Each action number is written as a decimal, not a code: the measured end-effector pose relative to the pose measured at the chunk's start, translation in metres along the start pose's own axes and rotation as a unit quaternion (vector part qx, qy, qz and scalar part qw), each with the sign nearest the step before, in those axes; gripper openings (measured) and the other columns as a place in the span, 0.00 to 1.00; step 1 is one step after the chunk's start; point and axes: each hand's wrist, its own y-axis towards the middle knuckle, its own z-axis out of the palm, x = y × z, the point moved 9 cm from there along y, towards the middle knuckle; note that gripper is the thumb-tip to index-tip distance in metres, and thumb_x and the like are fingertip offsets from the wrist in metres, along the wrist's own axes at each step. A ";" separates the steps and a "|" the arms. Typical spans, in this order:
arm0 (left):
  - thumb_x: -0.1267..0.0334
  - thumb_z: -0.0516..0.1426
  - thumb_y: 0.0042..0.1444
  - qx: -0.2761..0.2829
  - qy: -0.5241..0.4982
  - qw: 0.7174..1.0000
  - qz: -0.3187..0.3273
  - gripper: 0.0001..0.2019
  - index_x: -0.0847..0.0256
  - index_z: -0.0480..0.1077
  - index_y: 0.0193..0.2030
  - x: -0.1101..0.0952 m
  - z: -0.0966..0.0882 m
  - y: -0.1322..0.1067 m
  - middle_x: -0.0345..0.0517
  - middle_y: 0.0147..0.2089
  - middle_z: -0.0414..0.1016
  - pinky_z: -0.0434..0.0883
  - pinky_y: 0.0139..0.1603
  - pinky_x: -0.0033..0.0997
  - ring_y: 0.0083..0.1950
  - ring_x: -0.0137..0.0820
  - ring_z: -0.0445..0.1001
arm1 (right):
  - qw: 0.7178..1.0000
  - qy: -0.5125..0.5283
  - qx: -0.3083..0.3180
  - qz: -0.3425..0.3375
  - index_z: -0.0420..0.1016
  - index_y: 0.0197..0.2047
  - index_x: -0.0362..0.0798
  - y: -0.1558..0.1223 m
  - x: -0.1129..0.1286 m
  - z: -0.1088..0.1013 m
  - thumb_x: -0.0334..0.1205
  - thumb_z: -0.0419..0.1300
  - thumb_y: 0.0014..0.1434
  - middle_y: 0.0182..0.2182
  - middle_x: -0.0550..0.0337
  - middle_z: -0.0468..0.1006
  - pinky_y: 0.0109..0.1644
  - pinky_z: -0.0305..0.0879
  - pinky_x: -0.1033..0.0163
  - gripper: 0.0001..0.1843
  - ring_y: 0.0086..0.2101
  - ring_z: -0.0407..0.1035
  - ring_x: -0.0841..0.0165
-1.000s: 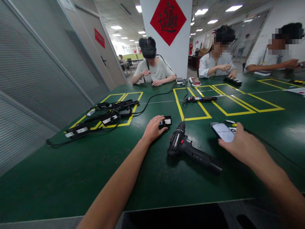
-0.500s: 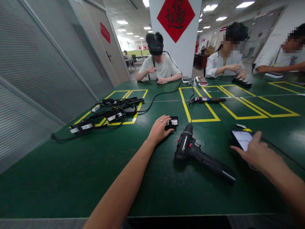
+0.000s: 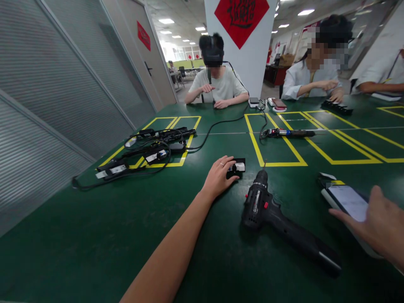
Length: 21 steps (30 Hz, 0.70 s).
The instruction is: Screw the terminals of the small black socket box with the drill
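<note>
My left hand (image 3: 219,177) rests on the table with thumb and fingers curved round a small black part with a white label (image 3: 240,166); the fingers hide its left side. To its right a black cordless drill (image 3: 257,202) lies on its side, its thin bit pointing away from me. At the right edge my right hand (image 3: 381,223) hangs over a phone (image 3: 349,203) with a lit screen. Its thumb and forefinger are spread, with the thumb across the phone's near edge. The other fingers are hidden.
Black cabled devices (image 3: 154,147) with white labels lie in a heap inside yellow tape (image 3: 183,158) at left. An electric screwdriver (image 3: 288,133) lies beyond the drill. A black cable (image 3: 214,126) crosses the table. A person in a headset (image 3: 212,54) and other people sit opposite.
My view has swung slightly left, so things sit further right in the picture. My left hand keeps its place on the black part. My right hand stays over the phone.
</note>
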 end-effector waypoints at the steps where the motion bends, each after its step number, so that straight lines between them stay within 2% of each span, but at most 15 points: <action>1: 0.59 0.62 0.52 0.001 -0.002 1.000 -0.001 0.26 0.57 0.61 0.57 0.000 0.000 0.000 0.52 0.62 0.64 0.59 0.65 0.52 0.65 0.43 0.59 | 0.998 -0.027 -0.023 -0.060 0.42 0.68 0.40 -0.012 0.024 -0.012 0.72 0.53 0.45 0.47 0.25 0.70 0.40 0.66 0.33 0.59 0.45 0.68 0.30; 2: 0.59 0.62 0.51 0.002 -0.003 1.000 -0.003 0.26 0.56 0.61 0.57 0.001 -0.001 -0.001 0.51 0.62 0.64 0.58 0.65 0.52 0.65 0.43 0.58 | 0.991 -0.021 -0.044 -0.123 0.40 0.68 0.40 -0.027 0.051 -0.022 0.69 0.52 0.49 0.53 0.26 0.67 0.49 0.66 0.36 0.56 0.50 0.65 0.34; 3: 0.59 0.62 0.51 0.002 -0.004 1.000 -0.006 0.26 0.56 0.61 0.57 0.001 -0.001 -0.001 0.51 0.62 0.64 0.58 0.65 0.52 0.66 0.43 0.57 | 0.981 -0.002 -0.031 -0.191 0.40 0.68 0.44 -0.043 0.080 -0.025 0.67 0.52 0.50 0.56 0.31 0.66 0.53 0.65 0.40 0.52 0.53 0.64 0.38; 4: 0.59 0.62 0.51 0.002 -0.006 1.000 -0.012 0.26 0.56 0.62 0.56 0.002 -0.002 -0.002 0.51 0.62 0.63 0.57 0.66 0.53 0.66 0.43 0.57 | 0.970 0.021 -0.014 -0.240 0.41 0.68 0.48 -0.059 0.106 -0.026 0.65 0.52 0.52 0.58 0.36 0.65 0.55 0.64 0.40 0.49 0.54 0.64 0.42; 5: 0.59 0.62 0.51 0.001 -0.009 1.000 -0.020 0.26 0.56 0.62 0.56 0.004 -0.002 -0.002 0.51 0.63 0.62 0.56 0.66 0.53 0.67 0.44 0.56 | 0.956 0.028 0.029 -0.292 0.42 0.68 0.50 -0.076 0.133 -0.020 0.62 0.53 0.53 0.60 0.40 0.64 0.55 0.64 0.41 0.47 0.55 0.64 0.45; 6: 0.59 0.62 0.51 0.001 -0.013 0.999 -0.029 0.26 0.56 0.62 0.57 0.006 -0.003 -0.002 0.51 0.63 0.61 0.56 0.66 0.53 0.67 0.44 0.55 | 0.938 0.040 0.048 -0.341 0.45 0.67 0.47 -0.091 0.158 -0.016 0.60 0.55 0.53 0.60 0.40 0.64 0.54 0.66 0.43 0.46 0.54 0.65 0.46; 7: 0.59 0.62 0.51 0.004 -0.019 0.999 -0.040 0.27 0.55 0.61 0.57 0.009 -0.002 -0.002 0.51 0.64 0.59 0.57 0.66 0.53 0.67 0.44 0.55 | 0.928 0.036 0.069 -0.364 0.48 0.67 0.43 -0.102 0.178 -0.009 0.55 0.56 0.54 0.59 0.38 0.65 0.52 0.68 0.43 0.44 0.53 0.66 0.46; 9: 0.59 0.62 0.50 0.017 -0.038 0.997 -0.059 0.28 0.55 0.60 0.58 0.014 0.002 -0.001 0.51 0.65 0.57 0.59 0.65 0.50 0.66 0.43 0.57 | 0.931 0.016 0.085 -0.354 0.51 0.65 0.35 -0.107 0.201 0.005 0.42 0.56 0.54 0.57 0.31 0.66 0.44 0.71 0.41 0.39 0.48 0.69 0.43; 10: 0.60 0.63 0.50 0.023 -0.048 0.996 -0.066 0.29 0.54 0.60 0.59 0.016 0.004 -0.001 0.50 0.65 0.57 0.61 0.64 0.48 0.65 0.43 0.58 | 0.937 0.009 0.099 -0.336 0.49 0.67 0.35 -0.106 0.207 0.013 0.37 0.54 0.54 0.56 0.31 0.67 0.39 0.72 0.41 0.39 0.46 0.70 0.43; 12: 0.63 0.62 0.51 0.026 -0.065 0.995 -0.074 0.28 0.53 0.60 0.58 0.019 0.006 0.000 0.50 0.62 0.59 0.63 0.63 0.46 0.62 0.41 0.62 | 0.940 0.036 0.138 -0.311 0.43 0.69 0.38 -0.100 0.210 0.024 0.34 0.53 0.53 0.55 0.35 0.67 0.33 0.74 0.45 0.42 0.39 0.74 0.48; 14: 0.67 0.61 0.52 0.019 -0.076 0.994 -0.074 0.26 0.53 0.62 0.57 0.020 0.007 0.001 0.49 0.58 0.62 0.64 0.62 0.45 0.59 0.39 0.64 | 0.937 0.079 0.177 -0.291 0.40 0.70 0.43 -0.092 0.207 0.026 0.34 0.53 0.52 0.56 0.39 0.67 0.34 0.73 0.46 0.44 0.35 0.75 0.52; 18: 0.75 0.57 0.52 0.025 -0.081 0.995 -0.057 0.24 0.54 0.64 0.55 0.016 0.007 0.000 0.48 0.55 0.64 0.66 0.60 0.42 0.57 0.37 0.66 | 0.930 0.219 0.195 -0.221 0.43 0.70 0.50 -0.070 0.186 -0.001 0.36 0.59 0.48 0.52 0.47 0.72 0.42 0.72 0.45 0.48 0.40 0.74 0.52; 19: 0.77 0.56 0.52 0.030 -0.080 0.995 -0.051 0.24 0.54 0.64 0.54 0.014 0.007 -0.001 0.48 0.55 0.64 0.66 0.59 0.42 0.56 0.38 0.66 | 0.917 0.274 0.212 -0.196 0.43 0.69 0.52 -0.065 0.181 -0.008 0.37 0.61 0.48 0.51 0.49 0.74 0.44 0.71 0.46 0.48 0.41 0.74 0.53; 20: 0.78 0.54 0.51 0.032 -0.079 0.995 -0.045 0.24 0.54 0.65 0.54 0.012 0.007 -0.001 0.48 0.55 0.64 0.67 0.59 0.42 0.56 0.38 0.66 | 0.904 0.327 0.220 -0.166 0.46 0.69 0.55 -0.059 0.176 -0.014 0.37 0.62 0.47 0.50 0.52 0.74 0.45 0.71 0.47 0.48 0.42 0.73 0.54; 21: 0.79 0.54 0.51 0.033 -0.078 0.996 -0.041 0.23 0.54 0.65 0.53 0.011 0.006 -0.001 0.48 0.55 0.65 0.67 0.59 0.42 0.56 0.38 0.66 | 0.898 0.367 0.197 -0.144 0.53 0.66 0.56 -0.051 0.170 -0.024 0.38 0.64 0.46 0.48 0.53 0.76 0.46 0.70 0.46 0.45 0.42 0.73 0.54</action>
